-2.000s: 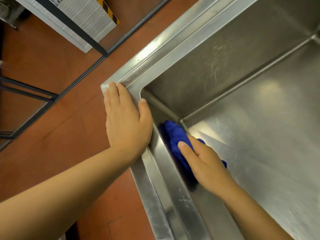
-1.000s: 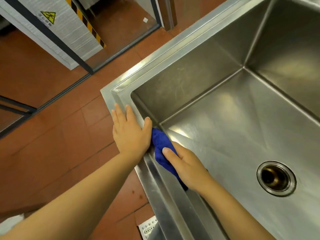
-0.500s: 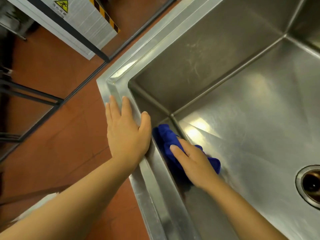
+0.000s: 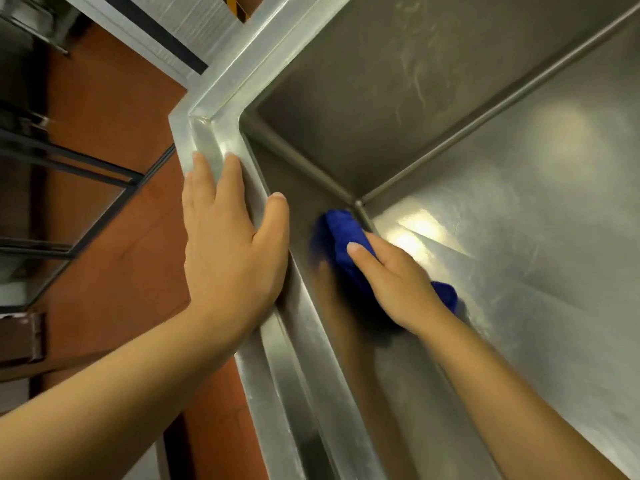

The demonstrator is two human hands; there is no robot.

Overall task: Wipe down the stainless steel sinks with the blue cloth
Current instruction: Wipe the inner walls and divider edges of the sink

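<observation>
The stainless steel sink (image 4: 450, 98) fills the right of the view, its near-left corner rim (image 4: 211, 133) in the middle. My right hand (image 4: 391, 282) presses the bunched blue cloth (image 4: 341, 233) against the left wall of the basin, close to the bottom corner. One end of the cloth sticks out behind my wrist. My left hand (image 4: 228, 251) lies flat on the left rim, fingers spread, thumb hooked over the inner edge, holding nothing.
Red floor tiles (image 4: 114, 109) lie to the left of the sink. A dark metal frame (image 4: 69, 174) stands at the left edge. A grey ribbed panel (image 4: 194, 15) with a yellow-black hazard strip runs along the top left.
The view has closed in on the sink corner and the drain has left the frame. My right hand has slid the cloth a little toward the corner. My left hand stays on the rim.
</observation>
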